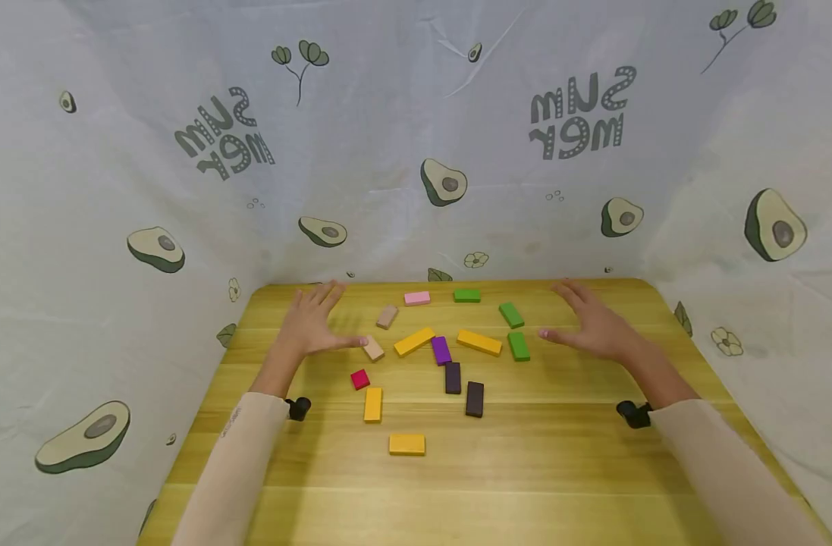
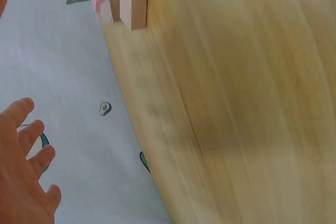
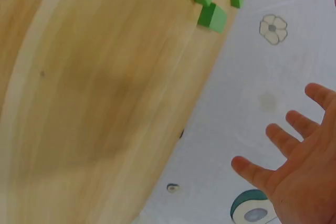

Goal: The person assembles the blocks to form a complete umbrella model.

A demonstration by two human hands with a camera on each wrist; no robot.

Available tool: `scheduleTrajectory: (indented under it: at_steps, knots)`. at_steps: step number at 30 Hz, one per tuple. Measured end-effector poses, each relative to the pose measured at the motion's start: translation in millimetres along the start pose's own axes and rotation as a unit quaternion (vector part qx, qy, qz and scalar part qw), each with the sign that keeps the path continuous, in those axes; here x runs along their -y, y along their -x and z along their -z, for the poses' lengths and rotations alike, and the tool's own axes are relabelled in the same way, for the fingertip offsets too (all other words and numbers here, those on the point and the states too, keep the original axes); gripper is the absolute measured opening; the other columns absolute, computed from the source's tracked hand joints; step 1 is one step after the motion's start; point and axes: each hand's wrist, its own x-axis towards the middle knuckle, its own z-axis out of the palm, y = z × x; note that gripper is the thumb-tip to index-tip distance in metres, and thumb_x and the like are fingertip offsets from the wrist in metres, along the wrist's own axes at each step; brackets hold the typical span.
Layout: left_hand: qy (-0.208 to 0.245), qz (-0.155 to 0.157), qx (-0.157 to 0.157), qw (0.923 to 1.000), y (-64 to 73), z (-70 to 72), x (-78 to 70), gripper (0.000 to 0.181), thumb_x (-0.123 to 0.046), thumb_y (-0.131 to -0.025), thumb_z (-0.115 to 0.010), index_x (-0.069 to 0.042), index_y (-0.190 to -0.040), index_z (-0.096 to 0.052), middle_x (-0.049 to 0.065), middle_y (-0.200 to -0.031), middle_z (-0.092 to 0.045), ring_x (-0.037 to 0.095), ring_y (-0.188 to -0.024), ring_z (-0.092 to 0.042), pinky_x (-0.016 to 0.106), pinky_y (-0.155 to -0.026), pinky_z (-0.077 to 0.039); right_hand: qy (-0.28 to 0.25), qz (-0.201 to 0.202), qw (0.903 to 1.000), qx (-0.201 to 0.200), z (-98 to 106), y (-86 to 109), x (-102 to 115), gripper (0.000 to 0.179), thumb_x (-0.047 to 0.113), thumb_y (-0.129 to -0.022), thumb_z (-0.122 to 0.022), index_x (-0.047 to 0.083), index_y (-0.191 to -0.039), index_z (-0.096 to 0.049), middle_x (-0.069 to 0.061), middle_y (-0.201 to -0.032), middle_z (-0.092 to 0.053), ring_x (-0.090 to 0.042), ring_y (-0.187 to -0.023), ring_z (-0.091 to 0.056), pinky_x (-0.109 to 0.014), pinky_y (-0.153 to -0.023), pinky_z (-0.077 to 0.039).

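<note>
My left hand [image 1: 315, 322] is spread over the left side of the wooden table, holding nothing. Its thumb tip overlaps a beige block [image 1: 374, 349] in the head view. Over on the right, my right hand [image 1: 593, 326] has its fingers extended, also with nothing in it. The blocks nearest to it are a green block [image 1: 519, 346] and another green block [image 1: 511, 315]. Between the hands lie a purple block [image 1: 441, 350], two long yellow blocks [image 1: 479, 342] and two dark blocks [image 1: 453, 378]. A red block [image 1: 360, 379] sits below the left thumb.
Along the table's far edge lie a pink block [image 1: 417, 299] and a third green block [image 1: 466, 296], with a tan block [image 1: 387, 316] nearby. Closer in are a yellow block [image 1: 373, 405] and another yellow block [image 1: 406, 444]. A white printed cloth [image 1: 388, 136] hangs around the table [image 1: 525, 485].
</note>
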Motion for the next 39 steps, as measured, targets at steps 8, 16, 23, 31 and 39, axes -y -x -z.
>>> scheduleTrajectory:
  at_steps: [8,16,23,31,39]
  knots:
    - [0.031,-0.017,-0.021,0.9992,12.0,-14.5,-18.1,0.122,-0.083,-0.071,-0.068,-0.02,-0.166,-0.025,0.01,-0.171,-0.026,0.037,-0.156,-0.025,0.062,-0.128,-0.013,-0.007,0.025,0.9996,0.005,-22.2,12.3,24.9,0.098,0.06,-0.093,-0.068,0.01,-0.164,-0.022,-0.024,-0.168,-0.018,-0.058,-0.144,-0.032,-0.078,-0.106,-0.036]
    - [0.077,-0.031,-0.041,0.9957,26.8,-33.0,-42.4,0.12,-0.084,-0.07,-0.068,-0.021,-0.164,-0.03,0.008,-0.169,-0.031,0.034,-0.157,-0.025,0.059,-0.129,-0.012,-0.009,0.054,0.9985,0.003,-50.8,19.2,51.1,0.095,0.061,-0.091,-0.07,0.012,-0.162,-0.031,-0.02,-0.168,-0.023,-0.054,-0.139,-0.046,-0.071,-0.101,-0.047]
    - [0.093,-0.057,-0.035,0.9935,36.7,-44.5,-61.6,0.118,-0.082,-0.07,-0.07,-0.021,-0.164,-0.031,0.007,-0.168,-0.033,0.034,-0.156,-0.028,0.058,-0.129,-0.015,-0.043,0.066,0.9968,0.014,-73.4,20.7,71.8,0.092,0.056,-0.089,-0.075,0.012,-0.16,-0.037,-0.018,-0.166,-0.03,-0.051,-0.144,-0.042,-0.072,-0.107,-0.042]
    - [0.097,-0.076,-0.024,0.9921,46.8,-64.0,-78.5,0.118,-0.083,-0.071,-0.069,-0.02,-0.164,-0.031,0.009,-0.167,-0.036,0.035,-0.154,-0.032,0.056,-0.129,-0.018,-0.074,0.068,0.9945,0.029,-101.4,28.8,91.4,0.086,0.056,-0.087,-0.077,0.015,-0.155,-0.046,-0.015,-0.163,-0.039,-0.047,-0.143,-0.046,-0.069,-0.109,-0.043]
    - [0.108,-0.073,0.01,0.9914,58.5,-72.6,-96.0,0.117,-0.086,-0.071,-0.065,-0.025,-0.164,-0.031,0.0,-0.169,-0.032,0.028,-0.156,-0.029,0.053,-0.129,-0.019,-0.079,0.091,0.9923,0.029,-120.2,32.6,96.7,0.081,0.052,-0.087,-0.078,0.01,-0.151,-0.051,-0.015,-0.159,-0.045,-0.043,-0.142,-0.047,-0.064,-0.111,-0.043]
